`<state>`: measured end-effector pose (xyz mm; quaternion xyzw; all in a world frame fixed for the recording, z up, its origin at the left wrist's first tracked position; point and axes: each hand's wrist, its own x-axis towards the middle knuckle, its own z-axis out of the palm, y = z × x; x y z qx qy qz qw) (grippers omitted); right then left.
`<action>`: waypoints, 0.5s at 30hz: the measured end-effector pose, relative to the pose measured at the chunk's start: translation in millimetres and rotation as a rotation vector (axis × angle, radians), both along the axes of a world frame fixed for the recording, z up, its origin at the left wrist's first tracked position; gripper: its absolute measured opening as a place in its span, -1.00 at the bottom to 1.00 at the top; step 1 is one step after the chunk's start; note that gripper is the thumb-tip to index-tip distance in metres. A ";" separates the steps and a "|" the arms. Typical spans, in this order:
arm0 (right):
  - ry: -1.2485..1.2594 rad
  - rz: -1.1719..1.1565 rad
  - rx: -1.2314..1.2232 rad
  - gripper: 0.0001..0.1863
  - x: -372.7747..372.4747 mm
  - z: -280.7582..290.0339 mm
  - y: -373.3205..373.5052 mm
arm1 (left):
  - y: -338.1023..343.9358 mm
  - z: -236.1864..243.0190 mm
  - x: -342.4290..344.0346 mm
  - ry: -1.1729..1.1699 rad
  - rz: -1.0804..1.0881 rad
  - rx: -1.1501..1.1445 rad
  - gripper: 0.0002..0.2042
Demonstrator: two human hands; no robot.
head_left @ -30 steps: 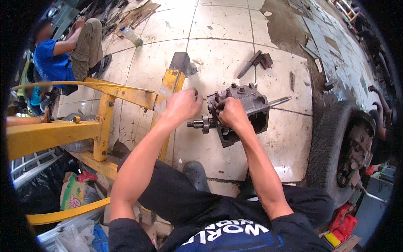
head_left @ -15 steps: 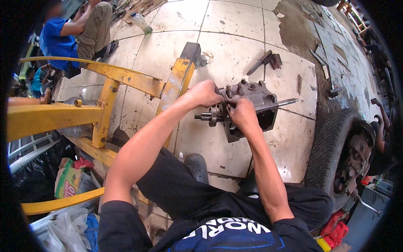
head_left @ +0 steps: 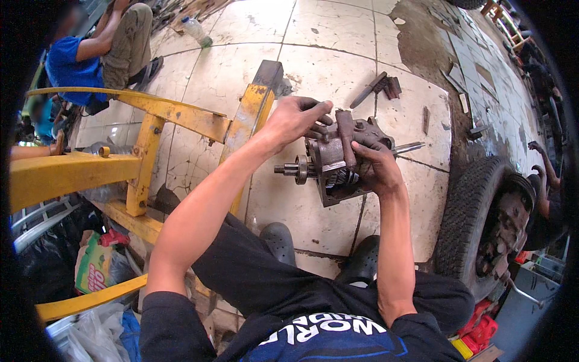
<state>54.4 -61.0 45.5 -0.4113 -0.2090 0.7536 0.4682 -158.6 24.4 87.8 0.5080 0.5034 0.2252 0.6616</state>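
Observation:
On the tiled floor in front of me sits a greasy gearbox housing [head_left: 329, 151]. Toothed gears [head_left: 339, 177] show through its open side. A shaft with a bearing [head_left: 301, 169] sticks out on the left, and a thin splined shaft [head_left: 410, 148] on the right. My right hand [head_left: 381, 166] is closed on a rusty brown metal bar [head_left: 344, 136], which stands tilted in front of the housing. Just above the housing's left end hovers my left hand [head_left: 295, 122], its blackened fingers apart and nothing visible in them.
A yellow metal frame [head_left: 175, 114] runs along my left. To the right stands a tyre [head_left: 467, 223] on its wheel hub. Dark metal pieces [head_left: 377, 89] lie beyond the gearbox, and a plastic bottle [head_left: 197, 31] farther off. A person in blue [head_left: 75, 66] sits at upper left.
Both hands were together on top of the housing. Now the left has lifted away with fingers spread, and the brown bar shows in the right. The gears are more exposed.

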 end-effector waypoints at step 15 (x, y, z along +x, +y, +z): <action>0.340 -0.116 -0.015 -0.69 9.7 14.9 -17.5 | -9.9 20.1 8.2 0.064 -0.417 0.786 -0.60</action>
